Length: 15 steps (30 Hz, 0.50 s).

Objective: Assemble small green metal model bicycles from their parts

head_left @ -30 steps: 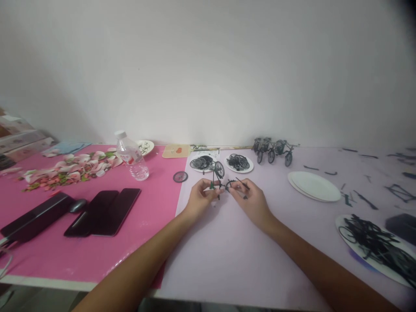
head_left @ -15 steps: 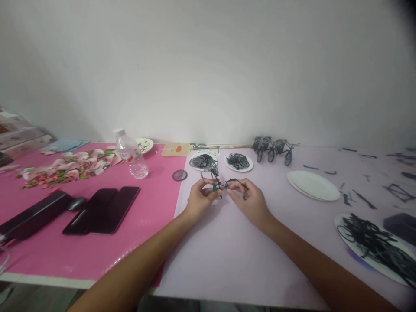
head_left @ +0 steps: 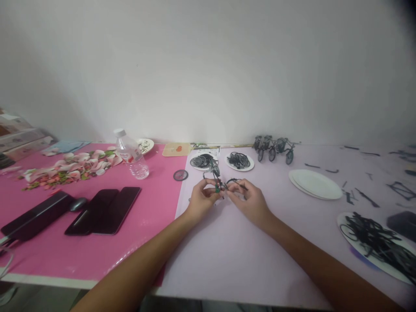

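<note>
Both my hands meet at the table's middle over the pale lilac mat [head_left: 234, 247]. My left hand [head_left: 202, 200] pinches a small dark green toy bicycle part [head_left: 217, 185] with a wheel sticking up behind it. My right hand [head_left: 248, 199] pinches the other end of the same little frame, and a thin black rod pokes out past its fingers. Just behind my hands stand two small white plates, one with black wheels [head_left: 202, 161] and one with black parts [head_left: 239, 161].
Finished toy bicycles [head_left: 273, 148] stand at the back. A stack of white plates [head_left: 314, 184] and a plate of black parts [head_left: 373, 240] lie right. On the pink mat left: a water bottle [head_left: 130, 155], dark phones [head_left: 104, 210], a loose wheel [head_left: 180, 175], pink petals [head_left: 68, 167].
The small wheel that stood upright above my left fingers has tipped lower and back. Both hands stay pinched on the frame, shifted very slightly.
</note>
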Available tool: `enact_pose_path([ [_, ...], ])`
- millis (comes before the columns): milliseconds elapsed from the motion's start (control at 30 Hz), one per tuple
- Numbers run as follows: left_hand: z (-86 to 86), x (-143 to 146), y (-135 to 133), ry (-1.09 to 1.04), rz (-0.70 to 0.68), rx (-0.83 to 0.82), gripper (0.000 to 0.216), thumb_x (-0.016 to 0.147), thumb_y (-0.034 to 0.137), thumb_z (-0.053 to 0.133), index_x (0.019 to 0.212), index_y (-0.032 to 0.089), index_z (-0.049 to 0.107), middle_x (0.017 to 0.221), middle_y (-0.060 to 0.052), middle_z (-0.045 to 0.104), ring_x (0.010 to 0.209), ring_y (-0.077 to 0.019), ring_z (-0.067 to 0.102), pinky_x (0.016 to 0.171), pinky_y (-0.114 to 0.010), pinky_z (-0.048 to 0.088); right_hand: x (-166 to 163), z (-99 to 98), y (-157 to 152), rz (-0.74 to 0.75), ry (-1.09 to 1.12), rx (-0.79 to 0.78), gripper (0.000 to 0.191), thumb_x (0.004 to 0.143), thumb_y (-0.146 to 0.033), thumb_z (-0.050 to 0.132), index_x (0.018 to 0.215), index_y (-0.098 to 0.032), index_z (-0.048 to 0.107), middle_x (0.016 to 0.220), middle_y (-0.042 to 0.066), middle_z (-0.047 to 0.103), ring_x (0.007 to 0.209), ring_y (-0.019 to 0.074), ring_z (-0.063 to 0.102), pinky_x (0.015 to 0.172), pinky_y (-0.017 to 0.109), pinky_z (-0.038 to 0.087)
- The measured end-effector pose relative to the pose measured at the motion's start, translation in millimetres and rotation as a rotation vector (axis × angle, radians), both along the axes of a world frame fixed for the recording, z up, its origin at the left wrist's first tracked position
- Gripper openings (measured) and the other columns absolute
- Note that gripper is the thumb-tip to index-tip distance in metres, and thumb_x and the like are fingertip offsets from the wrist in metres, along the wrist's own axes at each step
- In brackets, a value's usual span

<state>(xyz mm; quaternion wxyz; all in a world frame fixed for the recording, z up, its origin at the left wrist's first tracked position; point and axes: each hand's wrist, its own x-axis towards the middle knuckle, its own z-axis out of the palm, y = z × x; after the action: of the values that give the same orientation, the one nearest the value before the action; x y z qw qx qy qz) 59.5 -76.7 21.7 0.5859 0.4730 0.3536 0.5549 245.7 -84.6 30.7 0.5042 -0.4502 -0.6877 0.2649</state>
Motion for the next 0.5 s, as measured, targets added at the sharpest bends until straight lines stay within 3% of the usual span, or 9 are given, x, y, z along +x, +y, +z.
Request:
enact_pose_path([
  [500,-0.5,-1.6,-0.6,-0.017,-0.027,0.055,0.044,0.072,0.034,0.092,0.094,0.016,0.060,0.133,-0.015,0.070,0.089,-0.0199,0.079,0.082,-0.032,0.063,3.6,-2.5,1.5,0.052,-0.019,0.059,0.014,0.086,-0.028,0.080,0.090,-0.024,0.068,0.100,0.007,0.078,0.108,0.0273,0.074,0.094,0.041,0.058],
])
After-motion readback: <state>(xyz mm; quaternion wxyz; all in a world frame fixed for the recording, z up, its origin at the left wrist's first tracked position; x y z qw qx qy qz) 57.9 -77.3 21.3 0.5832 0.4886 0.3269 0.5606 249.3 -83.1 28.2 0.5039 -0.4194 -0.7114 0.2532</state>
